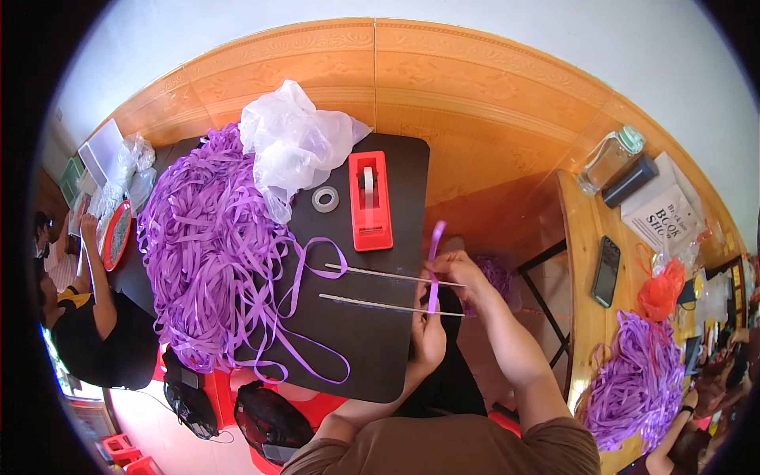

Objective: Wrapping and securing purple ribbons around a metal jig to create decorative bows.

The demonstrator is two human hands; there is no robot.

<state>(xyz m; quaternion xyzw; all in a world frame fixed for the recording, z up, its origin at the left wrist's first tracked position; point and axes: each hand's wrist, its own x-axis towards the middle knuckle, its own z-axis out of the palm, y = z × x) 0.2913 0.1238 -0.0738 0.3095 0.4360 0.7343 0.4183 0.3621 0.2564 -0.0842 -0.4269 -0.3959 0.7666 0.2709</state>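
My left hand (428, 330) pinches the end of a thin clear stick (380, 304) together with the lower part of a purple ribbon strip (434, 265). My right hand (457, 270) holds the end of a second clear stick (380, 274) and the same strip, which stands upright between the hands. Both sticks lie across the black table (372, 348), pointing left. A big heap of purple ribbons (207, 245) covers the table's left half, with loose loops trailing toward the sticks.
A red tape dispenser (370, 201), a clear tape roll (324, 199) and a crumpled clear plastic bag (294, 145) lie at the table's far side. A wooden table (583, 261) at right carries a phone (607, 271) and another ribbon heap (633, 385). A person (87, 309) sits at left.
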